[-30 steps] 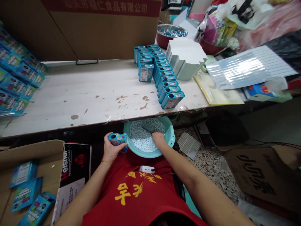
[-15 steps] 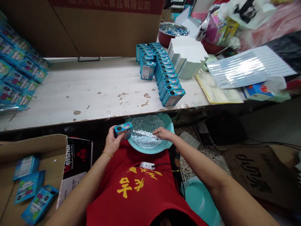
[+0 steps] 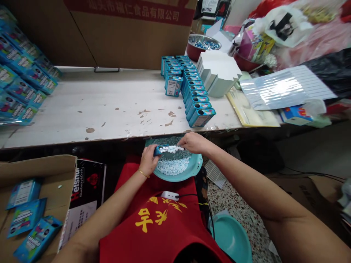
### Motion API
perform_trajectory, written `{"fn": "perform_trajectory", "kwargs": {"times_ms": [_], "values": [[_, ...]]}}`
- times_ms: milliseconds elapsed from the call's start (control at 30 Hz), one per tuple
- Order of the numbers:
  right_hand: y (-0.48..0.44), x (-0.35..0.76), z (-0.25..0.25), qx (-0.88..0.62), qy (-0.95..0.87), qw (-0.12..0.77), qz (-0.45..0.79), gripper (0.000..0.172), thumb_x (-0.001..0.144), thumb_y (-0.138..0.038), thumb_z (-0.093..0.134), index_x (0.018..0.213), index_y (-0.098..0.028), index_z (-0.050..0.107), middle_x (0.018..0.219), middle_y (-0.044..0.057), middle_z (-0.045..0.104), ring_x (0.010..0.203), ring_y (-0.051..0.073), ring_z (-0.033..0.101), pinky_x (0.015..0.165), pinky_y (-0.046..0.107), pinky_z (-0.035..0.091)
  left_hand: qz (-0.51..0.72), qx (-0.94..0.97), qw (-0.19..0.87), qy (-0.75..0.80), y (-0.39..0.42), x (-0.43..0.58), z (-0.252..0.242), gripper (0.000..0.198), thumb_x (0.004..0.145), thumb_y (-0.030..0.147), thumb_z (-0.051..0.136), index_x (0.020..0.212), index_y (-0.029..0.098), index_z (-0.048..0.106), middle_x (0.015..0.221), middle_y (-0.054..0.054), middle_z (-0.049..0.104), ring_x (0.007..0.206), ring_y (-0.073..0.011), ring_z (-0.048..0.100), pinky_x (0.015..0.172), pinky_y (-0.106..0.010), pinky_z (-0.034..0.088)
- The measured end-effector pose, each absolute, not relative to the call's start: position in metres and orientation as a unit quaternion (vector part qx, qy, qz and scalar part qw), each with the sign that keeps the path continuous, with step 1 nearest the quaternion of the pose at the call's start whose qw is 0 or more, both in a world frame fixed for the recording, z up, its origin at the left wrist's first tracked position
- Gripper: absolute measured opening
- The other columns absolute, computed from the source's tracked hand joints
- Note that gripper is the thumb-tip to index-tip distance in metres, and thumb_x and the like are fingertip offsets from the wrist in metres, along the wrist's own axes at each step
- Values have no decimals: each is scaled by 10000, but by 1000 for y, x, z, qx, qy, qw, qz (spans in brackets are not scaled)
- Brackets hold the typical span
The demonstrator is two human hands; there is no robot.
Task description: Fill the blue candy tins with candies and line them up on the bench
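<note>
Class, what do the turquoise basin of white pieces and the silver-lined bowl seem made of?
Turquoise basin: probably plastic, from its smooth, evenly coloured, softly shiny wall. Silver-lined bowl: likely metal, polished inside with bright reflections; its red outside may be painted.

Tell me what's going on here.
The left hand holds a blue box tilted by the basin's rim. The right hand holds a scoop loaded with white pellets, its front end at the box. More pellets lie in the basin. On the table, similar boxes stand in two rows.
</note>
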State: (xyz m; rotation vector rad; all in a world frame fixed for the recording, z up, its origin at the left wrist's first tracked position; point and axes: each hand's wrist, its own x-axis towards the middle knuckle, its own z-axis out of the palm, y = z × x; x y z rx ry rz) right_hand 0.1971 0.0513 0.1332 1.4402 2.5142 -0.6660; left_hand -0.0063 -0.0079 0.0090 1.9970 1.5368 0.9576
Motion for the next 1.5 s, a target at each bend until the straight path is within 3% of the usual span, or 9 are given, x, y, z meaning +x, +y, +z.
{"fn": "perform_trajectory", "kwargs": {"times_ms": [167,300,433,633,767,933,1133,1333,1500], "values": [[44,177,158,505,839,157,-132,280,699,-134,468,860,-176,693,830,114,643,793,233,573,646,303,382,338,731,221,550,-8,-3,6,341,722,219,533,1059,192,490,998,-65,557,925,-225,481,817,-359,391],[42,204,152,512,838,132,-134,274,745,-156,438,861,-205,682,866,89,646,825,230,574,682,303,394,357,698,236,574,-9,-11,5,335,713,233,551,1041,187,499,980,-62,562,906,-218,490,809,-351,399],[42,232,86,570,795,98,-185,297,787,-188,429,996,-243,632,982,39,643,904,179,567,751,243,396,385,643,255,611,-15,-29,4,380,708,292,582,1062,189,489,993,-59,559,908,-206,506,825,-351,403],[12,191,-26,589,763,157,-213,356,798,-77,369,1039,-164,617,990,139,637,930,217,580,756,297,427,415,590,288,630,-27,-46,5,406,698,342,601,1057,193,481,988,-53,564,897,-187,538,825,-337,419],[2,186,-47,554,775,154,-263,347,769,-92,443,1041,-193,633,1008,119,641,966,220,572,795,288,422,432,570,305,629,-28,-43,9,412,681,341,608,1042,187,481,951,-37,564,846,-171,543,790,-318,434],[8,205,-58,518,762,125,-368,385,700,-86,522,1022,-251,652,1013,15,657,945,178,587,798,215,424,442,556,321,627,-24,-40,8,428,665,347,617,1037,186,479,910,-25,568,802,-162,544,756,-309,444],[12,227,-35,508,729,48,-455,348,706,-130,514,1020,-185,653,1011,18,652,890,168,597,776,241,450,442,556,324,626,-20,-41,3,438,654,347,622,1037,187,484,926,-32,572,820,-177,553,762,-321,446],[21,245,42,523,612,-59,-590,382,641,-189,554,1001,-118,660,774,26,683,604,118,552,580,223,437,406,612,282,618,-16,-28,0,389,690,306,591,1049,194,494,979,-53,566,890,-199,526,814,-349,418],[36,231,92,511,679,-22,-527,359,650,-162,516,969,-167,681,668,-9,651,528,88,495,506,194,372,369,671,243,596,-13,-12,-1,351,689,222,561,1035,195,513,987,-57,568,904,-221,493,815,-364,402]]}}
